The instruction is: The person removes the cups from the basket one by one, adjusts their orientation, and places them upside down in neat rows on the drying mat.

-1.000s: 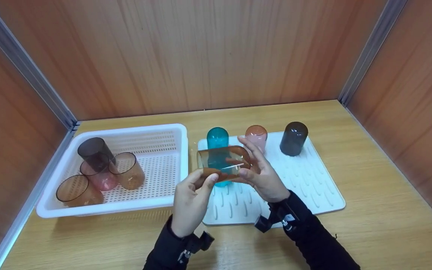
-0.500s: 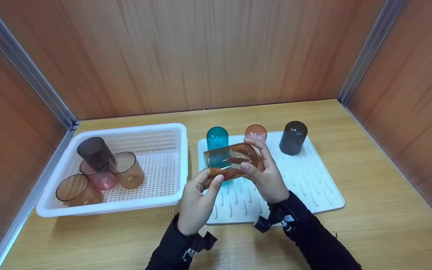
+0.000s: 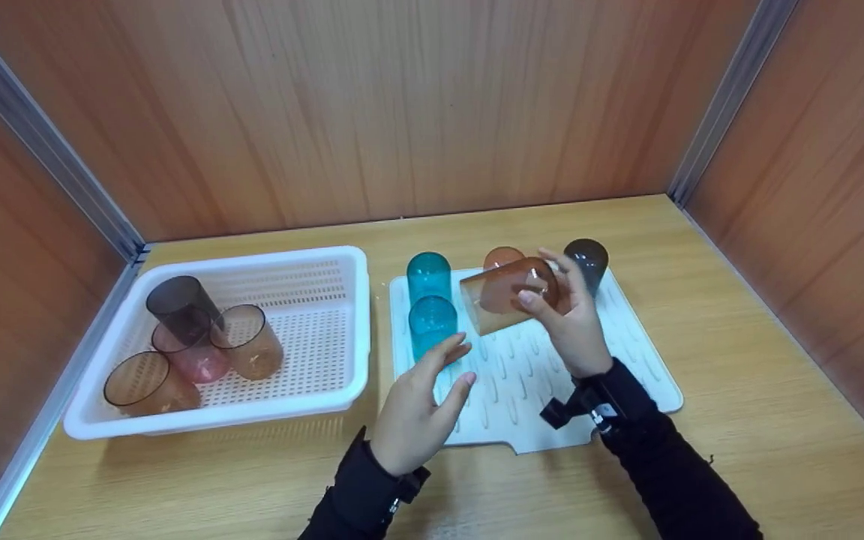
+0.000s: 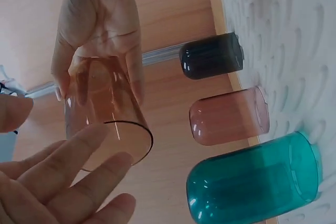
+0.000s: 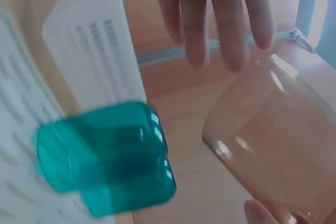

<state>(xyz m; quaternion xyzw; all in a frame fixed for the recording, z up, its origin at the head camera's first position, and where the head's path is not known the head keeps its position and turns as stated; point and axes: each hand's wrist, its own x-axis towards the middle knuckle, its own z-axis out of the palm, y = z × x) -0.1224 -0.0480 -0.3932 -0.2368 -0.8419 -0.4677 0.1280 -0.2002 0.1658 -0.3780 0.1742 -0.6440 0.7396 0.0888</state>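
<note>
My right hand (image 3: 578, 330) grips an amber drinking glass (image 3: 503, 296) by its closed end, thumb on the near side. The glass lies tilted above a white drying mat (image 3: 552, 435), its open rim toward the left. My left hand (image 3: 417, 416) is apart from the glass, its fingers loosely extended over the mat's left part; the left wrist view has those fingers (image 4: 79, 156) overlapping the rim. Closest to the left fingertips is an upside-down teal glass (image 3: 432, 322), with another teal glass (image 3: 429, 271) behind it.
Also upside down on the mat are a pink glass (image 4: 228, 116), partly hidden in the head view, and a dark grey glass (image 3: 588, 259). A white basket (image 3: 252, 416) at left holds a grey glass (image 3: 173, 296), a pink one (image 3: 203, 366) and two amber ones. Wooden panels surround the table.
My left hand has let go of the amber glass and drawn back slightly. The right hand has carried the glass to the right and a little up, uncovering the front teal glass.
</note>
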